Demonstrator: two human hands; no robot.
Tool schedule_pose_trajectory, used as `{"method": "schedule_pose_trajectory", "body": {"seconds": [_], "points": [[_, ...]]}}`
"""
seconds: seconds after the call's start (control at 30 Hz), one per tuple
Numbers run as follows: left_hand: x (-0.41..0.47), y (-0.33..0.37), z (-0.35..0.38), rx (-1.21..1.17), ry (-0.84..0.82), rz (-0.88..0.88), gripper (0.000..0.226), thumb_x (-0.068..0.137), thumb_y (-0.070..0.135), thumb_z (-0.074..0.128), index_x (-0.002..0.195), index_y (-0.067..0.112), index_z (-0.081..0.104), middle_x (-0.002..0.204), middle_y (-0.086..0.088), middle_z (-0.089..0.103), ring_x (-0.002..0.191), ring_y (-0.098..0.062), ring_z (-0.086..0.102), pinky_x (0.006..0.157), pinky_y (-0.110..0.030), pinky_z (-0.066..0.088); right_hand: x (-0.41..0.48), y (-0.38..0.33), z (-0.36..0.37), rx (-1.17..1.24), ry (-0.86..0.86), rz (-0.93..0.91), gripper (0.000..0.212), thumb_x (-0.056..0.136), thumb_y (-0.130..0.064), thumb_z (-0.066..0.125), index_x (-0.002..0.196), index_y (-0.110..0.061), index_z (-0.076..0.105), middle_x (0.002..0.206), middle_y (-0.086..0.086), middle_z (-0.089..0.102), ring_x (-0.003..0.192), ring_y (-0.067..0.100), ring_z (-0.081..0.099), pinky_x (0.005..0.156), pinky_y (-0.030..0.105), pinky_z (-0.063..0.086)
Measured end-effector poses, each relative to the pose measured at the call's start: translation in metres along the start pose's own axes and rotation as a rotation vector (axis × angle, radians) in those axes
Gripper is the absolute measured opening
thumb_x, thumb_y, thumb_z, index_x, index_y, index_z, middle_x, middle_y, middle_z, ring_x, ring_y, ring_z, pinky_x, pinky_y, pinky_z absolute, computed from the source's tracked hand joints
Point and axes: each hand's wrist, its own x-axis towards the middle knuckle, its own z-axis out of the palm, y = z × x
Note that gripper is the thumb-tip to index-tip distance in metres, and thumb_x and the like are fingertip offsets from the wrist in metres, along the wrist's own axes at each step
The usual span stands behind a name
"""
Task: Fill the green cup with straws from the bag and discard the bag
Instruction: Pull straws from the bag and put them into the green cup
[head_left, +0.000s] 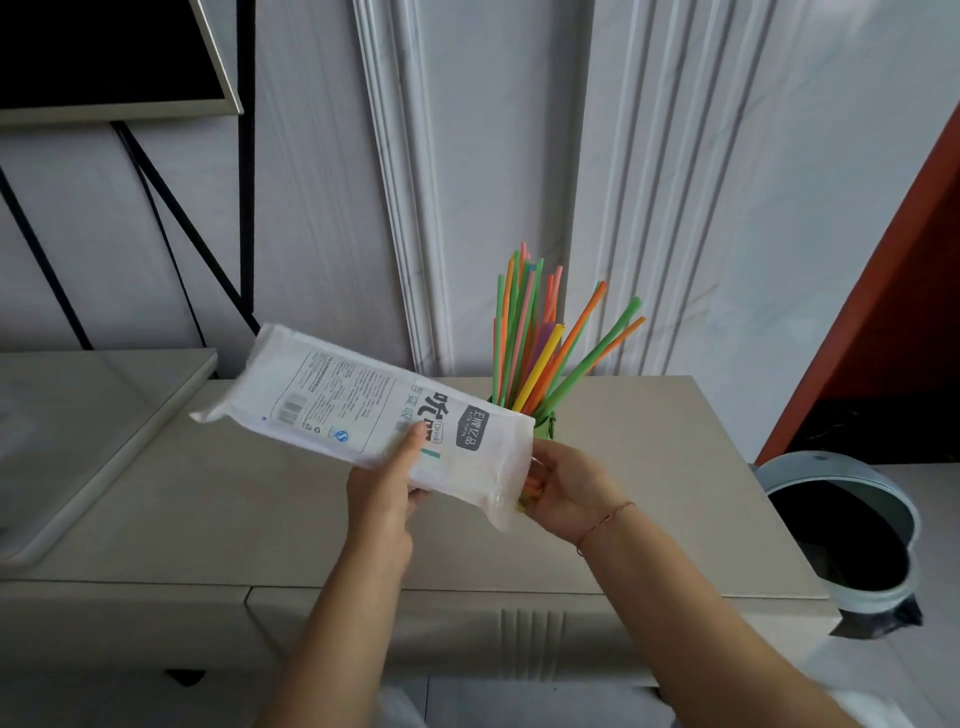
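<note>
A pale beige cabinet top (701, 467) fills the lower frame; a round grey waste bin with a black liner (831, 466) stands open at four o'clock. A white printed plastic bag (337, 395) slants from ten o'clock to its mouth at centre. The left hand (384, 488) grips it, thumb on the print. The right hand (569, 491) curls round orange and yellow straw ends (530, 488) at the mouth. At its twelve o'clock, bright plastic straws (540, 353) stand in the green cup (545, 423), half hidden by the bag.
</note>
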Motion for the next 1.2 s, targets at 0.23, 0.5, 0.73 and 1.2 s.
{"method": "schedule_pose_trajectory", "body": {"seconds": [0.23, 0.5, 0.73, 1.2], "points": [[0.0, -0.006, -0.002, -0.144, 0.059, -0.07, 0.033, 0.084, 0.016, 0.071, 0.115, 0.022, 0.062, 0.119, -0.002, 0.068, 0.105, -0.019, 0.065, 0.091, -0.041, 0.052, -0.01, -0.002, -0.007, -0.363, -0.008, -0.123, 0.004, 0.085, -0.012, 0.063, 0.086, -0.01, 0.067, 0.076, 0.005, 0.064, 0.065, 0.017, 0.056, 0.057, 0.025, 0.048], [0.003, -0.009, 0.002, -0.189, 0.043, -0.097, 0.034, 0.083, 0.013, 0.071, 0.115, 0.022, 0.062, 0.12, -0.003, 0.067, 0.11, -0.021, 0.064, 0.092, -0.041, 0.051, -0.009, -0.006, -0.011, -0.525, 0.07, -0.368, 0.001, 0.084, -0.003, 0.065, 0.084, -0.002, 0.066, 0.073, 0.009, 0.061, 0.058, 0.016, 0.054, 0.055, 0.021, 0.051], [0.011, -0.005, -0.007, -0.296, 0.115, -0.152, 0.043, 0.081, 0.012, 0.073, 0.122, 0.017, 0.061, 0.112, -0.002, 0.07, 0.093, -0.015, 0.069, 0.064, -0.029, 0.059, -0.017, -0.03, -0.024, -0.504, 0.014, -0.4, 0.004, 0.083, 0.001, 0.065, 0.087, 0.002, 0.067, 0.071, 0.011, 0.062, 0.061, 0.015, 0.057, 0.056, 0.018, 0.051], [0.008, -0.014, 0.003, -0.359, 0.149, -0.275, 0.035, 0.077, 0.012, 0.076, 0.11, 0.017, 0.063, 0.116, -0.005, 0.069, 0.101, -0.02, 0.067, 0.079, -0.032, 0.056, -0.012, -0.024, -0.02, -0.091, -0.13, -0.3, 0.009, 0.089, -0.008, 0.059, 0.085, 0.0, 0.062, 0.062, 0.006, 0.057, 0.049, 0.007, 0.054, 0.05, 0.015, 0.049]]}}
